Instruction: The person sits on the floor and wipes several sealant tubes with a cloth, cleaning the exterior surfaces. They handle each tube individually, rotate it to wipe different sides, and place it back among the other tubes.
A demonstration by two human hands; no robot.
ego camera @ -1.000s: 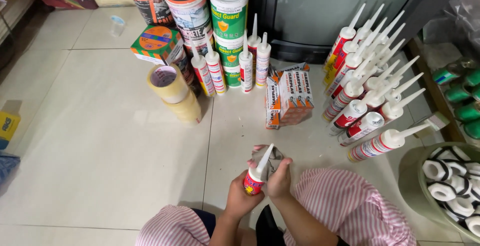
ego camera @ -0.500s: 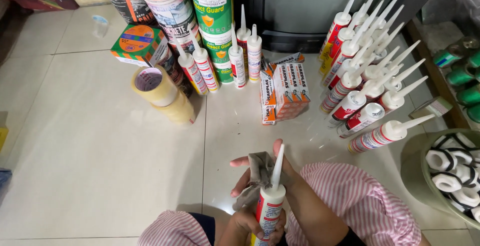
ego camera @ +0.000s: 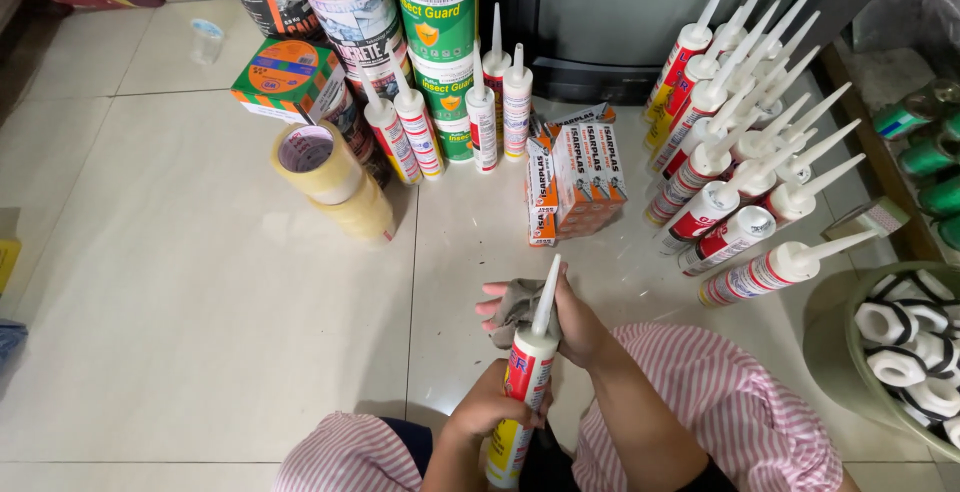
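Left hand [ego camera: 487,407] wraps the tube [ego camera: 520,382] upright over the lap. Right hand [ego camera: 560,317] pinches a grey rag [ego camera: 515,304] against its nozzle. Step judged: wiping the tube. Next calls for a steady grip while the rag slides along.

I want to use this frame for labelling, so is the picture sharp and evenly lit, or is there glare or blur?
Head view: sharp, no motion blur on the tube or either hand; soft even light, faint sheen on the floor tiles, weak shadows; straight edges bow slightly near the borders.
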